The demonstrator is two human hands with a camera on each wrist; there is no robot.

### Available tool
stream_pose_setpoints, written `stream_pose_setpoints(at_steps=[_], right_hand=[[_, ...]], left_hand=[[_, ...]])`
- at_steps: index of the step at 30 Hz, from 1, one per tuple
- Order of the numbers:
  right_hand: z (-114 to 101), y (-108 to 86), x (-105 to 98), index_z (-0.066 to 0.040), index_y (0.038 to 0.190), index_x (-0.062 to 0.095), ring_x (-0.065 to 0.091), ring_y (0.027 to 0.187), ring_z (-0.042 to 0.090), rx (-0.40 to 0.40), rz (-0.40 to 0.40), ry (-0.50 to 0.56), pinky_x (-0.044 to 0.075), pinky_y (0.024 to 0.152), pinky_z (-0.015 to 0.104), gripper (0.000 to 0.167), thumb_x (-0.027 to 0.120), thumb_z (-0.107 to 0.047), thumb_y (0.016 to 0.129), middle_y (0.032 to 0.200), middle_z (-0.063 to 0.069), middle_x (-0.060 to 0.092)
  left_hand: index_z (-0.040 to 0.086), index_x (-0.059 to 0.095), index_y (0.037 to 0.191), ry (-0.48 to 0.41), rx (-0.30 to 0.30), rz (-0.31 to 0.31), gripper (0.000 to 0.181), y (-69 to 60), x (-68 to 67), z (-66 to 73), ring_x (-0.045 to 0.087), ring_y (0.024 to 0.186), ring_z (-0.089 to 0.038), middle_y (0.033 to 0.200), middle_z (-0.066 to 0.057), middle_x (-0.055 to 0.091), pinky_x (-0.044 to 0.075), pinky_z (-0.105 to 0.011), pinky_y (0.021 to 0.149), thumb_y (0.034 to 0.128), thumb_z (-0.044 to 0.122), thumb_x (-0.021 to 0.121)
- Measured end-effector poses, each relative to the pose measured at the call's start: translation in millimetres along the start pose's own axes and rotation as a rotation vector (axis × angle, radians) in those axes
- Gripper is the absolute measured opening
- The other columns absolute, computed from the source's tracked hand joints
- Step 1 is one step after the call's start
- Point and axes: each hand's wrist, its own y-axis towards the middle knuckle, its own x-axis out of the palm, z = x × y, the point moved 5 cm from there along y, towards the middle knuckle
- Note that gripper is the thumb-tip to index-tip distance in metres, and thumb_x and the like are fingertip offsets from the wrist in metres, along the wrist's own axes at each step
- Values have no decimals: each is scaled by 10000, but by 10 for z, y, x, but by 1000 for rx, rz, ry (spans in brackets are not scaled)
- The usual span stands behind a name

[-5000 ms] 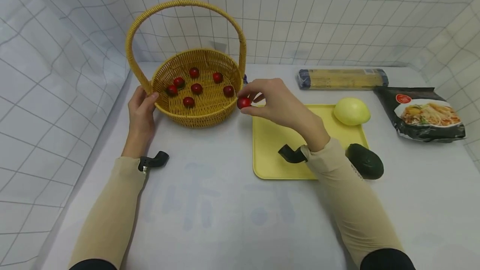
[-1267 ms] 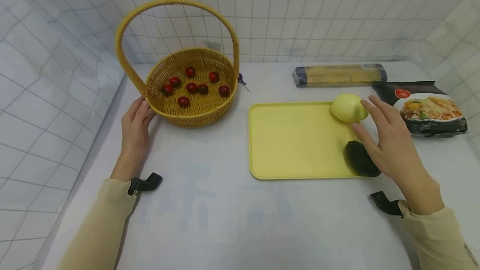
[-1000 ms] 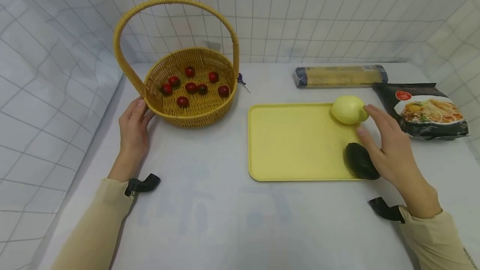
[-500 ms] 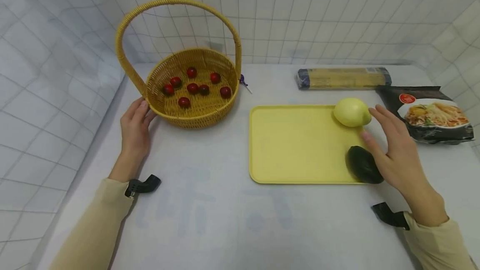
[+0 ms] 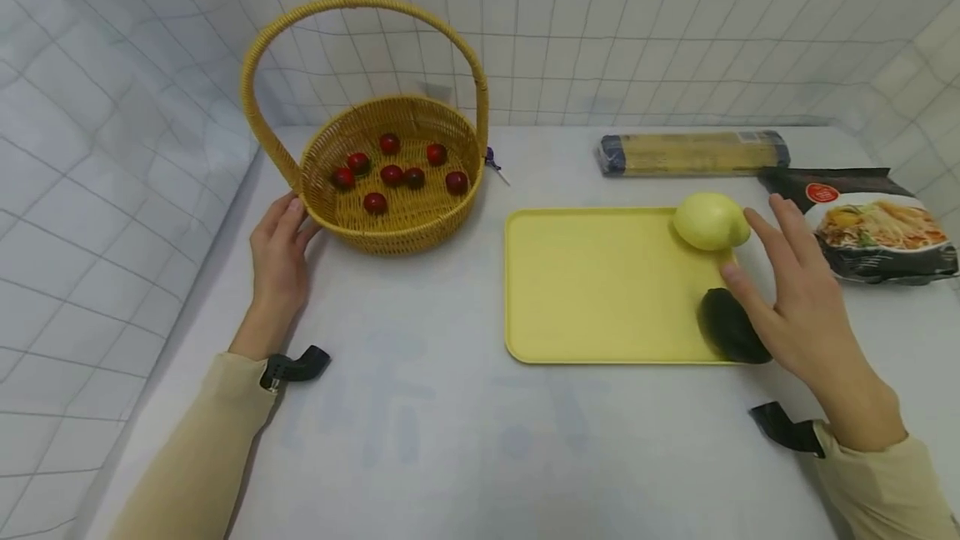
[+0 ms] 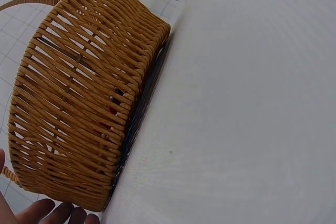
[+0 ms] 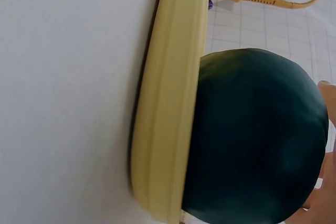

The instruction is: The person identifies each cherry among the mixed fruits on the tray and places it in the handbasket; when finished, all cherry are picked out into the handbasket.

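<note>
In the head view my left hand (image 5: 279, 261) touches the left side of the wicker basket (image 5: 397, 236) with its fingers, below the foot of the handle; in the left wrist view its fingertips (image 6: 60, 212) lie against the woven wall. Several small red cherry-like fruits (image 5: 392, 176) lie apart on the basket floor. My right hand (image 5: 806, 315) hovers at the right edge of the yellow tray (image 5: 592, 290), fingers spread, holding nothing. Its fingertips are close to a yellow-green lemon (image 5: 708, 222). A dark green avocado (image 5: 731, 327) lies on the tray's near right corner, beside the palm.
A pack of dry noodles (image 5: 693, 154) lies behind the tray. A black food packet (image 5: 877, 223) with a noodle picture is at the right. A small purple item with a thin stick (image 5: 493, 162) lies beside the basket. Gridded cloth walls (image 5: 570, 40) surround the white table.
Five seconds ago my right hand pinched a red fruit beside the basket; that hand is now far right, and one more fruit lies inside. My left thumb has left the rim. Lately, little has moved.
</note>
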Motion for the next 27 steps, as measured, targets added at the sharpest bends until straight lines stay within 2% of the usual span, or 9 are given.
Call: stream_pose_setpoints(at_steps=[3, 10, 16, 20, 22, 27], right_hand=[[-9, 0, -6, -51, 1595, 421, 159, 1621, 397, -16, -6, -8, 118, 1272, 645, 688, 584, -461, 1066, 1725, 204, 250], [-42, -67, 33, -64, 1614, 392, 128, 1630, 380, -42, -37, -16, 84, 1256, 687, 726, 606, -472, 1053, 1740, 189, 215], [-8, -133, -26, -62, 1623, 371, 124, 1629, 392, -43, -24, -50, 65, 1247, 708, 764, 596, -511, 1048, 1745, 183, 199], [24, -166, -24, -61, 1627, 363, 117, 1630, 392, -31, -28, -49, 47, 1238, 725, 783, 588, -534, 1045, 1745, 189, 196], [28, -167, 2, -63, 1630, 358, 112, 1631, 390, -29, -33, -40, 40, 1241, 720, 789, 584, -542, 1045, 1747, 185, 193], [27, -150, 68, -80, 1640, 342, 97, 1635, 382, -29, -50, -42, 40, 1237, 726, 788, 594, -529, 1045, 1753, 174, 175]], left_hand=[[-100, 562, 1416, 17, 7, -2, 444, -10, 5, -17, 595, 1282, -235, 1375, -146, 610, 497, -295, 1032, 1063, 163, 622], [-98, 561, 1421, 70, 6, 2, 462, -66, -17, -38, 563, 1331, -244, 1401, -145, 593, 496, -279, 1035, 1066, 192, 619], [-46, 616, 1387, 66, 30, -13, 399, -51, 55, -101, 540, 1354, -264, 1410, -152, 585, 499, -291, 1039, 1067, 193, 612], [-5, 648, 1378, 132, 95, -14, 379, -33, 77, -64, 550, 1338, -250, 1379, -128, 619, 499, -317, 1050, 1066, 206, 606], [26, 664, 1373, 215, 157, 4, 373, -24, 67, -4, 554, 1335, -245, 1361, -108, 643, 493, -333, 1059, 1064, 223, 599], [56, 692, 1339, 356, 312, 101, 366, -24, 20, 149, 559, 1330, -258, 1361, -117, 668, 447, -358, 1084, 1062, 262, 565]])
